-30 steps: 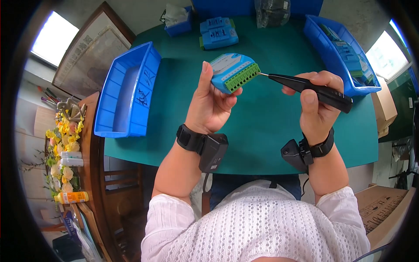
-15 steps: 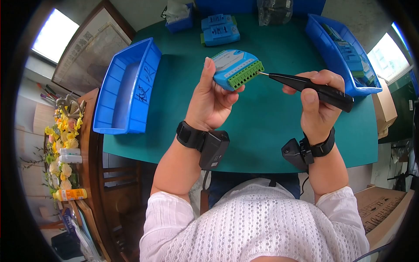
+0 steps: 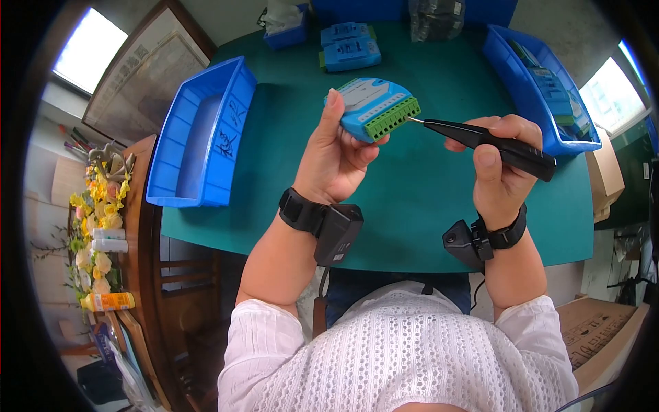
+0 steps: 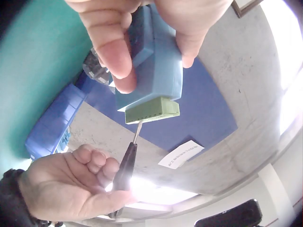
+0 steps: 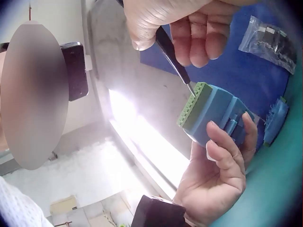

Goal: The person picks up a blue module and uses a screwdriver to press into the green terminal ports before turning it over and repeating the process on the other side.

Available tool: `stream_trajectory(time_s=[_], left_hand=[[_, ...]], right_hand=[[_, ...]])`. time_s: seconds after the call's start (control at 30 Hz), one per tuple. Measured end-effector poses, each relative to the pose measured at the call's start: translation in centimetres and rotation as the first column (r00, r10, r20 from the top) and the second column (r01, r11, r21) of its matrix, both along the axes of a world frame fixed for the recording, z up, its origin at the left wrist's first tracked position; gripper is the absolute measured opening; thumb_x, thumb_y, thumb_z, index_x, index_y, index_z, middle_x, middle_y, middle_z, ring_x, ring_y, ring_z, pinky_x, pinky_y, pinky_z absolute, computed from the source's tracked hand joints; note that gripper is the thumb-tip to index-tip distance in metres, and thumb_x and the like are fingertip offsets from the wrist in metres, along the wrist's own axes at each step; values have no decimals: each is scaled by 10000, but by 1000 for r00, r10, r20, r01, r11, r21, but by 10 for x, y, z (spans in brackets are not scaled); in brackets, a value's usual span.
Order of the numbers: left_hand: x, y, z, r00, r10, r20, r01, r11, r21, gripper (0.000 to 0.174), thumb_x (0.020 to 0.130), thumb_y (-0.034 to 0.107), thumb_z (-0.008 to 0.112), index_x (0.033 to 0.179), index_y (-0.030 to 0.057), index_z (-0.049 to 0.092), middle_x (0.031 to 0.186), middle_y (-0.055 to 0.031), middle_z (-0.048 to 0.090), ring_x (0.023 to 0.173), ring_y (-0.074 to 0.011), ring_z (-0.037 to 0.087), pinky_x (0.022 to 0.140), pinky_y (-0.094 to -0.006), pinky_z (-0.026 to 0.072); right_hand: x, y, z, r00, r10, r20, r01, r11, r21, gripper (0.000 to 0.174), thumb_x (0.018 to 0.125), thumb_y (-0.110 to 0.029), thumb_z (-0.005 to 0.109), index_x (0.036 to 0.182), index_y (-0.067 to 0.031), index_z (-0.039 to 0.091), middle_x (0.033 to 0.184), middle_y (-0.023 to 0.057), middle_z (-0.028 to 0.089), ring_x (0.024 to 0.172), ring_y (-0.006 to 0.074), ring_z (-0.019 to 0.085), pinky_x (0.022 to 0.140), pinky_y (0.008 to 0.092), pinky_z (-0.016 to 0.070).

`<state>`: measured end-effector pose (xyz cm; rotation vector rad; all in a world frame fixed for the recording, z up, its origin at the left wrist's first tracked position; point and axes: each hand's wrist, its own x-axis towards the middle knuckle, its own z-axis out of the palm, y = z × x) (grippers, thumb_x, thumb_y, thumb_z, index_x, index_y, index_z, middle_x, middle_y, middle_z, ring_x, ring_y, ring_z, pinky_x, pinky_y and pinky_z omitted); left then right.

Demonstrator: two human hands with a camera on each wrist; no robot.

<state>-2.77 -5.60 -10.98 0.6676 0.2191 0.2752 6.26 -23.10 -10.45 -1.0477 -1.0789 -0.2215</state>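
Observation:
My left hand (image 3: 338,152) grips a blue module (image 3: 376,96) above the table, thumb on one side and fingers curled beneath. Along the module's right edge runs a green terminal block (image 3: 392,119) with a row of small openings. In my right hand (image 3: 504,161) is a black-handled screwdriver (image 3: 480,136), held between thumb and fingers. Its thin metal tip meets the face of the green block, as the left wrist view shows on the terminal block (image 4: 152,111). From the right wrist view, the screwdriver shaft (image 5: 191,90) points at one opening near the block's end.
At the left stands a blue bin (image 3: 199,137) with dark writing. Another blue bin (image 3: 515,82) at the right holds several modules. Two blue modules (image 3: 350,55) lie at the back, near a clear bag (image 3: 436,19) and a small blue box (image 3: 285,34) with white tissue.
The left hand has shifted the module slightly to the right, so the screwdriver tip now sits further from the block's far end. The right hand has barely moved.

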Motion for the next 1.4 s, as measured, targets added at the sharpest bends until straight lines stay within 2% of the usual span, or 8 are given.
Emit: stream_trajectory(time_s=[0.03,0.23,0.43,1.4], left_hand=[[0,0,0,1000,1,0,-1,1000,2,551,823,439,577,1107,-18,458,887,-154,620,663,-196,649,487,-192,558],[0,0,0,1000,12,-8,-12,1000,18,565,821,447,576,1115,-22,461,889,-146,623,672,-191,649,485,-191,556],[0,0,-1,1000,0,3,0,1000,24,581,819,451,575,1124,-28,456,887,-142,623,688,-191,650,482,-196,556],[1,1,-2,1000,13,8,-14,999,41,589,824,444,571,1126,-46,448,847,-134,626,671,-194,651,490,-201,562]], right_hand=[[1,1,0,1000,11,6,-12,1000,22,283,805,-81,630,1000,-26,432,814,147,599,691,186,624,590,254,503],[2,1,0,998,45,44,-47,998,44,276,804,-63,628,998,-24,435,811,149,598,689,189,626,584,254,502],[-1,2,0,999,48,-3,-48,999,20,278,804,-70,630,998,-24,436,806,148,599,685,189,626,584,252,504],[-4,2,0,998,66,13,-66,998,21,286,800,-90,645,983,-27,434,785,143,604,681,178,626,574,242,501]])
